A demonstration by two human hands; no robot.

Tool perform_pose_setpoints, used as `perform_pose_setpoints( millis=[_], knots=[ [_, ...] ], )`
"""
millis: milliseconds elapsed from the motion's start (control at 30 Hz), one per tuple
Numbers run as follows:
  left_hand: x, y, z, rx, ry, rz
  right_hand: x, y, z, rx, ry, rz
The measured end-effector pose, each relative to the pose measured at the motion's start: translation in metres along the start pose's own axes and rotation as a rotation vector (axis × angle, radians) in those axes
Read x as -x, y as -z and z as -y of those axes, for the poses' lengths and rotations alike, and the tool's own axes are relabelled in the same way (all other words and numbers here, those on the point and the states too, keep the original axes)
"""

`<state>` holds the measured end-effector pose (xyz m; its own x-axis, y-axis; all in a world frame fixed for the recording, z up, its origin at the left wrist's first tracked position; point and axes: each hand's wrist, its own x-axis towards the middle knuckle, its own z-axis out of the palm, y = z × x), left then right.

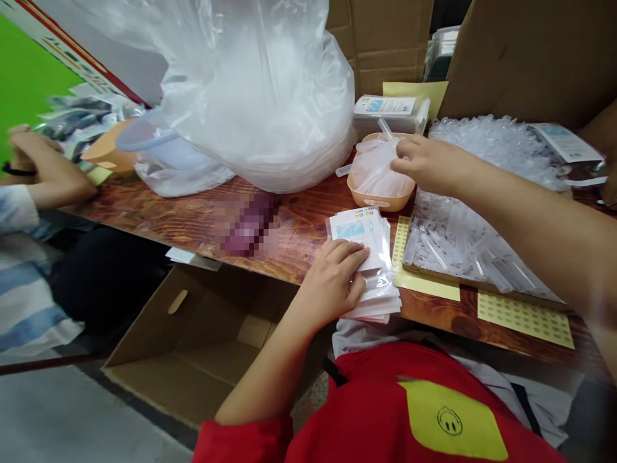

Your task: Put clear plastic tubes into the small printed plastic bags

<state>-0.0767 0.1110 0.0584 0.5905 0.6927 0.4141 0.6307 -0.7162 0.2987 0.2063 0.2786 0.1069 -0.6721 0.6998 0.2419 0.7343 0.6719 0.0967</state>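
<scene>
My left hand lies with its fingers stretched over a stack of clear plastic packets. A printed card with a blue picture shows at the top of that stack. Over the right side of a small orange bowl, my right hand has its fingertips pinched together. What they hold, if anything, I cannot make out. Translucent plastic tubes fill the bowl, and some stick out past its rim.
A large plastic bag stands on the wooden table. Right of the bowl are heaped clear plastic pieces and a shallow tray of tubes. Yellow sticker sheets lie along the edge. An open carton sits below; another person's arm rests at left.
</scene>
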Motion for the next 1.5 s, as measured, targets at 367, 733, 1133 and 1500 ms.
perform_pose_setpoints(
  millis=[367, 733, 1133, 1500],
  knots=[
    [0.02, -0.011, -0.017, 0.061, 0.146, -0.259, 0.115, 0.04, 0.158, -0.117, 0.662, -0.54],
    [0.009, -0.018, -0.03, 0.869, 0.257, -0.494, 0.116, 0.041, 0.166, -0.039, 0.518, -0.452],
    [0.009, -0.021, -0.043, 0.938, 0.332, -0.495, 0.12, 0.016, 0.151, -0.792, -0.046, -0.217],
    [0.011, -0.021, -0.066, 0.844, 0.232, -0.372, 0.113, -0.006, 0.165, -1.202, -0.389, -0.234]
  ],
)
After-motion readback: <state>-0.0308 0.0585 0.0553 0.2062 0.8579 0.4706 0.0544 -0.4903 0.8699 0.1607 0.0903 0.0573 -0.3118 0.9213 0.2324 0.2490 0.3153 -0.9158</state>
